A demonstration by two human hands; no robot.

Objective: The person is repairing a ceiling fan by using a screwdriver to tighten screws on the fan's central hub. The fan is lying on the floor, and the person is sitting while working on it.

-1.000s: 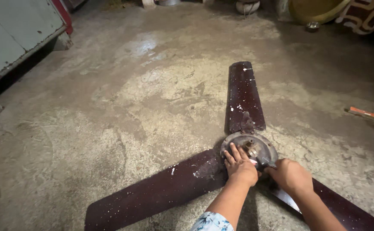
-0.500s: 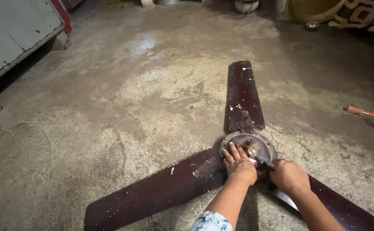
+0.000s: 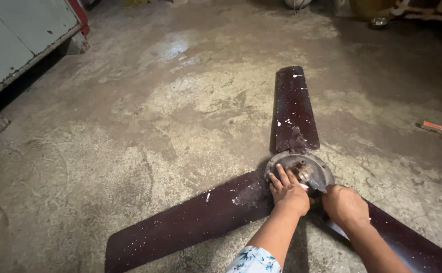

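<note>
I am low over a bare concrete floor (image 3: 130, 131), grey and mottled, stained in patches and cracked in places. Light pools on a glossy wet-looking patch (image 3: 173, 48) towards the far side, while the upper right corner falls into deep shadow. At my left stands a pale grey metal cabinet (image 3: 24, 30) with a rusty lower edge and a red trim strip (image 3: 79, 15) at its corner. Far off sit a small metal bowl (image 3: 379, 21) and a patterned cloth (image 3: 428, 10). An orange stick (image 3: 440, 129) lies at the right edge.
</note>
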